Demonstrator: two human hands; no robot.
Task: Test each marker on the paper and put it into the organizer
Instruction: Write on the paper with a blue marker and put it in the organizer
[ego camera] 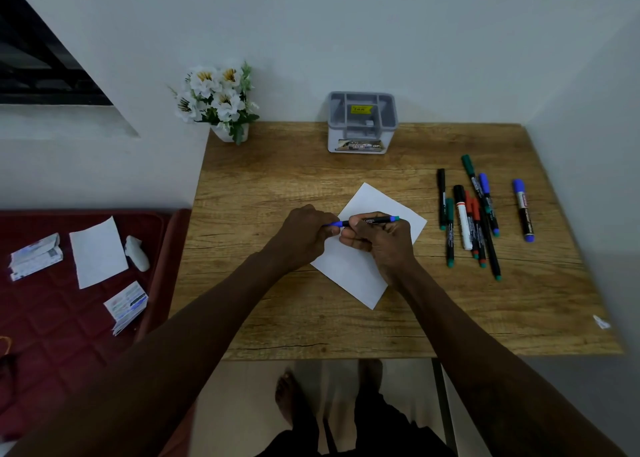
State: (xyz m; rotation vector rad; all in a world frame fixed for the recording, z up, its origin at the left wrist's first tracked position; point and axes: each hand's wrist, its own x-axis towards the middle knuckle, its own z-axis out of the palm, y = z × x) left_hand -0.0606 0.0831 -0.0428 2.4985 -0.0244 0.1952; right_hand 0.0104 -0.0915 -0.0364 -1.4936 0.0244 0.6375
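Observation:
A thin black marker [375, 220] with a blue cap lies level between both hands, above the white paper [367, 248] in the middle of the wooden table. My right hand [381, 242] grips the barrel. My left hand [306, 236] pinches the blue cap end. The grey organizer [362, 124] stands at the table's far edge; I see no markers standing in its compartments. Several more markers [474, 214] lie in a loose bunch to the right of the paper, and a thick blue-capped marker [523, 210] lies apart, further right.
A pot of white flowers [220, 101] stands at the table's far left corner. Left of the table, a red cushioned surface [69, 304] carries loose papers and folded leaflets. A wall bounds the table at the back and right. My feet show below the near edge.

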